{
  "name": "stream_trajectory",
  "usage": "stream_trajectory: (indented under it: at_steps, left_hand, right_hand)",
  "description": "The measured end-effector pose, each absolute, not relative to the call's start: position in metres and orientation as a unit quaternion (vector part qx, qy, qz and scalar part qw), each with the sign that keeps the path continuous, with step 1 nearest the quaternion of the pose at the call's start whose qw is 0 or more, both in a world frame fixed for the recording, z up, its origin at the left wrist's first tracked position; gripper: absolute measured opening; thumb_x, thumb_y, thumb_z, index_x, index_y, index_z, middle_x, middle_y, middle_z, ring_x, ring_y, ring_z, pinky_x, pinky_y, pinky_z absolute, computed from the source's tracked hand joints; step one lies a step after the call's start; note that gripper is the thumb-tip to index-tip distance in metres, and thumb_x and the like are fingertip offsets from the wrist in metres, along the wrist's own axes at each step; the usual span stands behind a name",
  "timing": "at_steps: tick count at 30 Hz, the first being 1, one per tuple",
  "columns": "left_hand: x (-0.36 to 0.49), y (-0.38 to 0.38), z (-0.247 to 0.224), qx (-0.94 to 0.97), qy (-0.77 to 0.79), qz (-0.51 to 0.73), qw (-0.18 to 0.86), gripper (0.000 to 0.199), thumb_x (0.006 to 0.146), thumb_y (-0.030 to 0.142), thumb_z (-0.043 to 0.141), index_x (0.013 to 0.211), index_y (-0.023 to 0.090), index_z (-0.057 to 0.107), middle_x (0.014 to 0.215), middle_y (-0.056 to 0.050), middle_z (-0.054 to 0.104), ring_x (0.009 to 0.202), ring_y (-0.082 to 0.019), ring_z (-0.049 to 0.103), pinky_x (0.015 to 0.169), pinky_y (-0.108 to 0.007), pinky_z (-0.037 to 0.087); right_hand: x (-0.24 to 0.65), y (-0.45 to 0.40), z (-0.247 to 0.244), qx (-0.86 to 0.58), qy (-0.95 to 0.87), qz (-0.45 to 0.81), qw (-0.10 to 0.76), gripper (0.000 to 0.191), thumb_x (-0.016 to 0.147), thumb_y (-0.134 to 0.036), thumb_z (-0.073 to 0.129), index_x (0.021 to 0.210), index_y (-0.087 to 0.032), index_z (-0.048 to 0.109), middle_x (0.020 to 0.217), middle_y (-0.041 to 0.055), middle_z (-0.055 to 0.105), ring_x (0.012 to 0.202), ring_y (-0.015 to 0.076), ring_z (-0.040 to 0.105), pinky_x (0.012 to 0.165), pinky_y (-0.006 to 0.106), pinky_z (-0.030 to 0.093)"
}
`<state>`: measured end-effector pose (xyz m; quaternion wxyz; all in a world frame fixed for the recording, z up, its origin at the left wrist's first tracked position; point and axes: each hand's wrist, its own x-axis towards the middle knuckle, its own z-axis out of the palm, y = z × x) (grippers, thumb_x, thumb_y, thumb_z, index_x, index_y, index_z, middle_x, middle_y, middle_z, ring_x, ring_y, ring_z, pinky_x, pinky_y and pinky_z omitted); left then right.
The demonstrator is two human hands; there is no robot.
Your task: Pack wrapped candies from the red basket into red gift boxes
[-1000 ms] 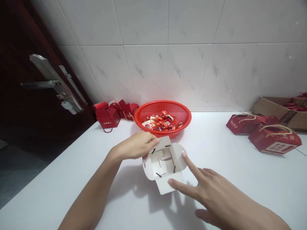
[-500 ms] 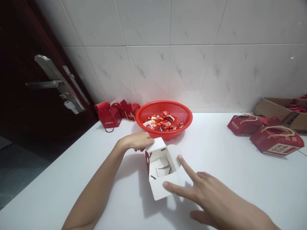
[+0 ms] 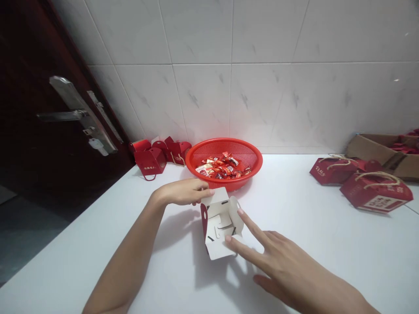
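While the left hand (image 3: pixel 188 192) pinches its far flap, thumb on the white inner face, a small box (image 3: pixel 220 220) gapes between the two hands. The right hand (image 3: pixel 278 257) is open, fingers spread, one fingertip at the rounded flap beside it and another at the near square flap. Inside, the card is plain white, with short dark slits near the corners and interlocking tabs across the bottom; the rounded flap on the left hand's side shows a red outside and a round hole. I can't tell whether the base touches the table (image 3: pixel 294 200).

Just beyond the left hand, a red basket (image 3: pixel 229 185) holds wrapped candies (image 3: pixel 225 168); one pale wrapper appears to read "CANDY". Beyond the right hand and off to its outer side, a red carrier (image 3: pixel 376 192) bears a white panel of red characters, too small for me to read.
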<state>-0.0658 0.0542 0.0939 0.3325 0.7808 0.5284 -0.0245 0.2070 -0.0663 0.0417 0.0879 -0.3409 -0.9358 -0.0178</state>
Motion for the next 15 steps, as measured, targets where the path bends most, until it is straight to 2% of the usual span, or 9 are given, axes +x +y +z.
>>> stream_trajectory:
  at_steps: [7,10,12,15]
  left_hand:
    - [-0.063,0.046,0.099,0.807,0.499,-0.022,0.314,0.049,0.091,0.065,0.042,0.078,0.019,0.053,0.082,-0.003,0.06,0.07,-0.016,0.053,0.062,-0.028,0.04]
    - [-0.065,0.048,0.098,0.816,0.482,-0.021,0.318,0.048,0.092,0.064,0.042,0.077,0.019,0.052,0.079,-0.002,0.058,0.069,-0.016,0.052,0.062,-0.028,0.039]
    - [-0.065,0.048,0.099,0.82,0.475,-0.02,0.319,0.047,0.093,0.063,0.043,0.079,0.019,0.053,0.079,-0.002,0.059,0.071,-0.016,0.053,0.063,-0.028,0.04]
    - [-0.065,0.048,0.101,0.824,0.462,-0.017,0.328,0.044,0.094,0.059,0.043,0.087,0.019,0.059,0.086,-0.003,0.062,0.077,-0.017,0.056,0.067,-0.028,0.042]
  right_hand:
    - [0.208,-0.055,0.045,-0.332,-0.936,0.017,0.117,0.085,0.082,-0.018,0.072,0.156,-0.03,0.032,0.167,0.0147,0.019,0.1,0.0258,0.07,0.081,0.038,0.059]
    - [0.213,-0.042,0.051,-0.305,-0.941,0.063,0.134,0.076,0.089,-0.028,0.068,0.156,-0.03,0.032,0.167,0.0165,0.018,0.103,0.0247,0.07,0.086,0.039,0.059]
    - [0.216,-0.029,0.054,-0.277,-0.938,0.116,0.175,0.066,0.093,-0.034,0.064,0.153,-0.027,0.039,0.166,0.0178,0.024,0.108,0.0236,0.069,0.09,0.039,0.058]
    - [0.216,0.003,0.057,-0.259,-0.903,0.19,0.284,0.042,0.096,-0.035,0.058,0.137,-0.023,0.058,0.153,0.0168,0.048,0.107,0.0207,0.068,0.092,0.039,0.057]
